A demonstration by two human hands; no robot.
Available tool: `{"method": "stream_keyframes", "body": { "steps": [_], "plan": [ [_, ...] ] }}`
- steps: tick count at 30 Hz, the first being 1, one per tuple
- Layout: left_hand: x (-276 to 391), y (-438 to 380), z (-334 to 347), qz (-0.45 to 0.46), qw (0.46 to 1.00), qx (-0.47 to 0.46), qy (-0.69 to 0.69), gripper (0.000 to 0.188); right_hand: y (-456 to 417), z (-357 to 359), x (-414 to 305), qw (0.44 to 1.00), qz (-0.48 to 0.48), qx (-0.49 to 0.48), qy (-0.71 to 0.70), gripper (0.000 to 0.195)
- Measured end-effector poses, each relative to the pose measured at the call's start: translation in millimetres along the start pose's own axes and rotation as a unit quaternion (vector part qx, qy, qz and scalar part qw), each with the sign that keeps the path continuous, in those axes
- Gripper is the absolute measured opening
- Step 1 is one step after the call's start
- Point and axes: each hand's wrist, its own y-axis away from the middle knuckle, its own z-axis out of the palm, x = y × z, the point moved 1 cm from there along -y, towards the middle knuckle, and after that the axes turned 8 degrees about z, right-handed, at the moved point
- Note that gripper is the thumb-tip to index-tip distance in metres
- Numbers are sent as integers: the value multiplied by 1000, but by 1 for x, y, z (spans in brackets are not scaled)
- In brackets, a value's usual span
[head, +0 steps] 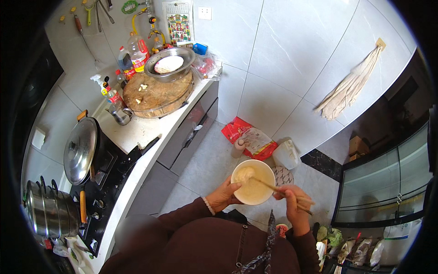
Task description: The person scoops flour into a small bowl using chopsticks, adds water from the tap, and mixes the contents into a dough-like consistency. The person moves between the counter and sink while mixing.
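A white bowl (270, 173) is held in front of my body, above the floor. My left hand (222, 194) grips its left rim, with the thumb over the edge and the fingers against the outside. Inside lies a pale yellow batter or dough (252, 191), with a thicker lump (245, 174) near the far left side. My right hand (295, 205) is closed around a pair of wooden chopsticks (267, 185). Their tips reach into the lump. A bead bracelet (208, 205) circles my left wrist.
Left, the counter carries a round wooden chopping board (157, 94) with garlic cloves, a steel basin (187, 56), bottles, a lidded wok (81, 150) on the gas stove and a steamer pot (51, 210). A red bag (249, 137) and plastic container (286, 154) are on the floor. A glass-door cabinet (379, 178) stands right.
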Motion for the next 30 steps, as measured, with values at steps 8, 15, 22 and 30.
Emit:
{"method": "stream_keyframes", "body": {
  "steps": [8, 15, 22, 30],
  "plan": [
    [6, 12, 3, 28, 999, 14, -5, 84, -3, 3, 1, 990, -70, -111, 59, 17],
    [5, 11, 2, 27, 998, 49, -7, 80, 3, -1, -3, 991, -108, -77, -2, 16],
    [0, 8, 11, 1, 1000, 14, -14, 77, 8, -10, 0, 999, -40, 5, 6, 17],
    [-9, 3, 13, -10, 1000, 2, -5, 83, 11, -11, 8, 999, -16, 22, -18, 23]
  ]
}}
